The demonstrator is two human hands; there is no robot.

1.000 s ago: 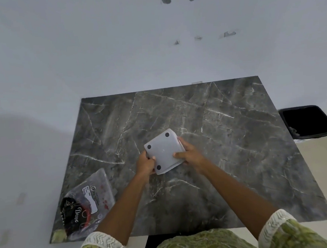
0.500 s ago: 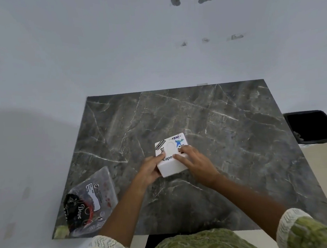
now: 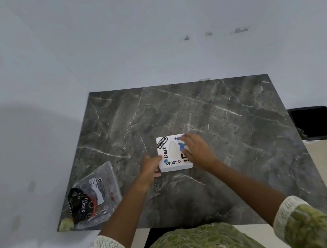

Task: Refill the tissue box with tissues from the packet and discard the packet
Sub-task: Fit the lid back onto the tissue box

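Tissue box upright between both hands' fingers, seemingly touching

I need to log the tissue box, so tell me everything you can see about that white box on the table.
The tissue box is a small, white, squarish box, plastic by its look, lying flat near the middle of the dark marble table. Its top faces up with an oval opening showing white inside, ringed by stickers reading Dart, code and Software Engineer. The left hand holds its near left corner; the right hand rests over its right side.
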